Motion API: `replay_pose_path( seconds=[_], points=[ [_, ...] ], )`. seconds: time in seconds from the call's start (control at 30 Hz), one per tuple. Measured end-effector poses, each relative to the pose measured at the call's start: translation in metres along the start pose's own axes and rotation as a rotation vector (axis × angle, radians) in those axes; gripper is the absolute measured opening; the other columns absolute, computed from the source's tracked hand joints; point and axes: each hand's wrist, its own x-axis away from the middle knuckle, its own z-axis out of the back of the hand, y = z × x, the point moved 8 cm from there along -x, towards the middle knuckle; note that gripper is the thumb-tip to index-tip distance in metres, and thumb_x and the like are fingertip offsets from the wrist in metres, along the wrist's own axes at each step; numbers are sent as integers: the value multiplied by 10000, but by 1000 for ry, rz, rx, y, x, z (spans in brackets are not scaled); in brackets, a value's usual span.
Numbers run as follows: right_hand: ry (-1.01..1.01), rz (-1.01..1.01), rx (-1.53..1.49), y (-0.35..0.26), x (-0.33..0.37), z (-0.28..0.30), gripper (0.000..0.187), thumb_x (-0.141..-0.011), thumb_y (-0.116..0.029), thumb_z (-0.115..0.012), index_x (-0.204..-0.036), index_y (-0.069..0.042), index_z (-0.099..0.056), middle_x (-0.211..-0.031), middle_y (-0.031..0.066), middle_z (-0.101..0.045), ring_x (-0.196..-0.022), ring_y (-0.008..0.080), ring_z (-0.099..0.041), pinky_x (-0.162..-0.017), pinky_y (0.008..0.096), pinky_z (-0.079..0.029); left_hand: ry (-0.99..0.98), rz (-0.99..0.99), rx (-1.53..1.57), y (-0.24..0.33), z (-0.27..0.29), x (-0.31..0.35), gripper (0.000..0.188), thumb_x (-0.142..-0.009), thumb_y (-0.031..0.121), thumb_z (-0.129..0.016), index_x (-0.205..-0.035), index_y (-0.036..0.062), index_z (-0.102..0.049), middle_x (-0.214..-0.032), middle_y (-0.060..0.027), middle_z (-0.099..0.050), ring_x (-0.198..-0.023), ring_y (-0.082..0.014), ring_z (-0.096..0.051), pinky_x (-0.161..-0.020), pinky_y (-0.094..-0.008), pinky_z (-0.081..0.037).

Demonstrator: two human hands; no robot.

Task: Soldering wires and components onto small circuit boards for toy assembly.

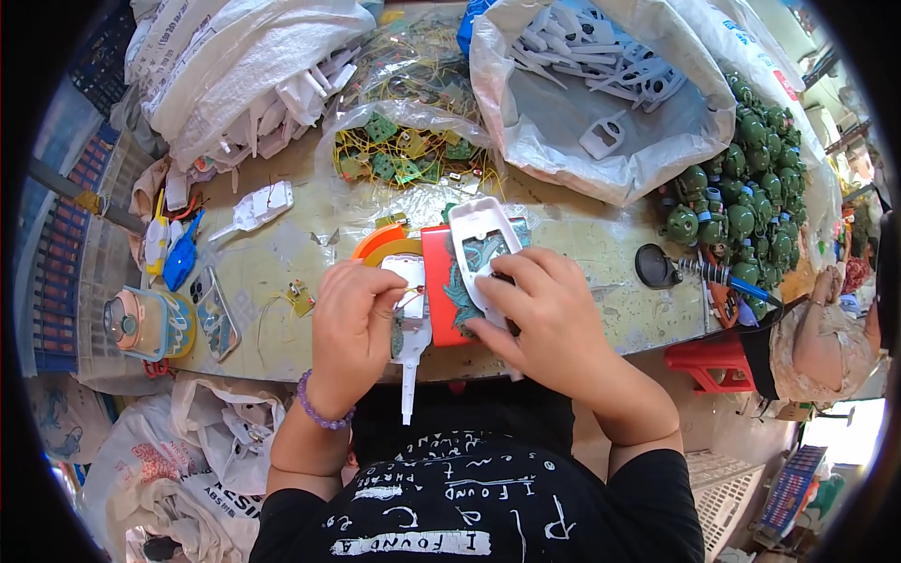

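Note:
My left hand is closed, thumb and forefinger pinched together over a white plastic shell with a long handle. Thin wires show at its fingertips; what exactly they grip is too small to make out. The shell's narrow end points toward me, past the table edge. My right hand grips a white plastic frame with a rounded rectangular opening, tilted above a red box. Teal, leaf-like pieces or print show on the box. Behind my left hand lies an orange tape roll.
A plastic bag of green circuit boards with yellow wires lies at the back, between white sacks of white parts. Dark green round parts are heaped right, near a soldering iron. A phone and bottle stand left.

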Motion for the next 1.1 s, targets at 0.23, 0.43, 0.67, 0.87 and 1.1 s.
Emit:
replay_pose_path(
  seconds=[0.23, 0.43, 0.67, 0.87, 1.1],
  points=[
    [-19, 247, 294, 9, 10, 13, 192, -704, -114, -636, -886, -57, -642, -1073, 83, -598, -1074, 283, -543, -956, 480, -417, 53, 112, -26, -19, 14, 4, 50, -854, 14, -595, -896, 1, -617, -833, -95, -637, -832, -257, -624, -917, -366, -452],
    [2, 388, 222, 18, -6, 5, 177, -713, -105, -593, -876, -39, -613, -1059, 64, -630, -1017, 256, -591, -874, 369, -499, -54, -58, -21, 4, 0, -3, 41, -827, 58, -644, -865, 43, -638, -808, -87, -665, -739, -279, -621, -876, -435, -469],
    [76, 474, 102, 18, -15, -1, 213, -721, -81, -612, -931, -47, -623, -1094, 70, -633, -1037, 268, -598, -849, 374, -510, -167, -163, -29, 26, -22, -15, 31, -822, 60, -639, -839, 50, -615, -766, -73, -619, -720, -270, -582, -761, -393, -430],
    [227, 355, -214, 5, -3, 11, 344, -640, -54, -711, -979, -75, -654, -1079, 70, -632, -970, 291, -585, -810, 379, -493, -199, -155, -29, 30, -26, -17, 33, -813, 59, -635, -834, 60, -609, -753, -57, -606, -713, -257, -574, -777, -385, -401],
    [231, 393, -122, -12, 0, 12, 236, -689, -66, -749, -910, -91, -671, -971, 51, -635, -917, 262, -579, -756, 354, -464, -207, -164, -30, 27, -28, -14, 99, -783, 80, -685, -851, 85, -613, -753, -32, -629, -692, -218, -574, -779, -388, -387]
  ],
)
